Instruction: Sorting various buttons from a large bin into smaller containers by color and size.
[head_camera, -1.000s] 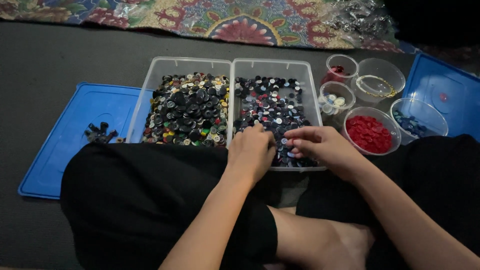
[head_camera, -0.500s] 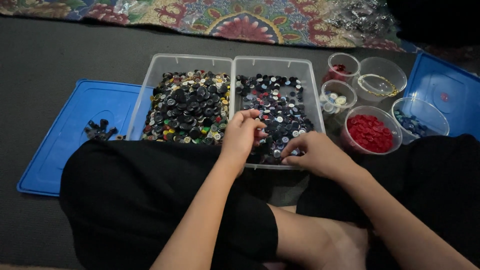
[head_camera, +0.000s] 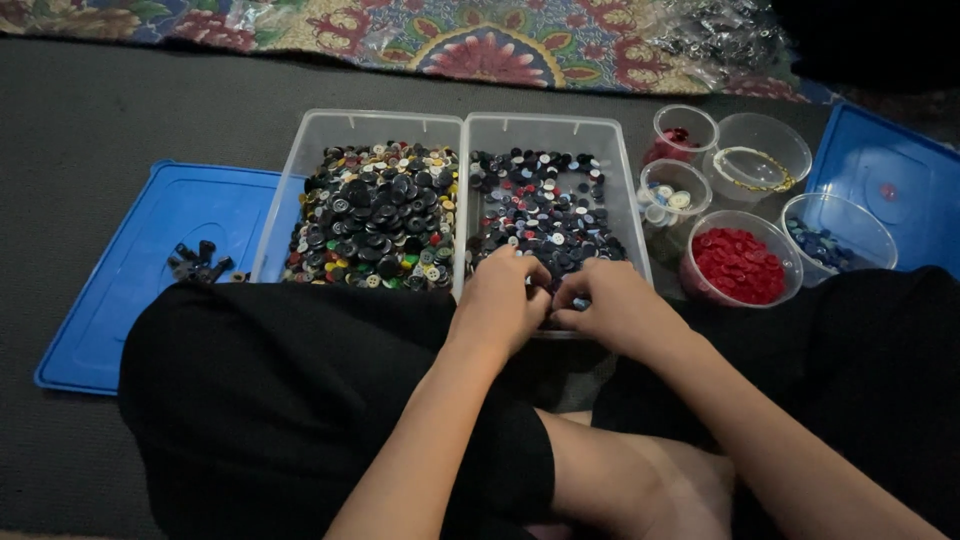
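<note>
Two clear plastic bins sit side by side on a dark mat. The left bin (head_camera: 300, 150) is heaped with mixed dark, cream and coloured buttons. The right bin (head_camera: 625, 190) holds mostly dark blue, black and red buttons. My left hand (head_camera: 497, 305) and my right hand (head_camera: 612, 308) rest together at the near edge of the right bin, fingers curled down into the buttons. Their fingertips almost meet. What lies between the fingers is hidden.
A blue lid (head_camera: 130, 260) at the left carries a small pile of dark buttons (head_camera: 198, 264). Right of the bins stand several clear cups, one with red buttons (head_camera: 738, 265), one with blue (head_camera: 822, 243). Another blue lid (head_camera: 890, 180) lies far right. My crossed legs fill the foreground.
My left hand drew back from the middle of the right bin to its near edge. My right hand shifted left, so both hands now meet.
</note>
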